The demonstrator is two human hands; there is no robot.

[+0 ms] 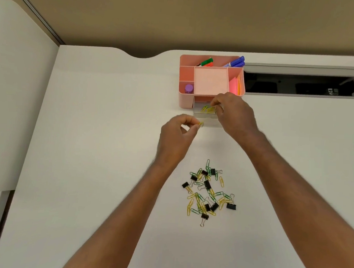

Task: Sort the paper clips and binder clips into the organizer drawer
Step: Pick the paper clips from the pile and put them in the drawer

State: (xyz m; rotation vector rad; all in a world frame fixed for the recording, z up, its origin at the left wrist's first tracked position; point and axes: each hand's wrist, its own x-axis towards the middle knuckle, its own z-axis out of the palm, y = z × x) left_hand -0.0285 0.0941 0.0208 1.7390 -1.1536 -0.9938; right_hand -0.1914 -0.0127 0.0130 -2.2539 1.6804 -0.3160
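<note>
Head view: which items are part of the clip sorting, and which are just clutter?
In the job:
- pile of paper clips and binder clips on the table
- open drawer of the pink organizer, yellow clips inside
- left hand pinching a yellow paper clip
- right hand at the drawer

Just lying about:
- markers
- sticky notes
- purple cap
- cable hatch
</note>
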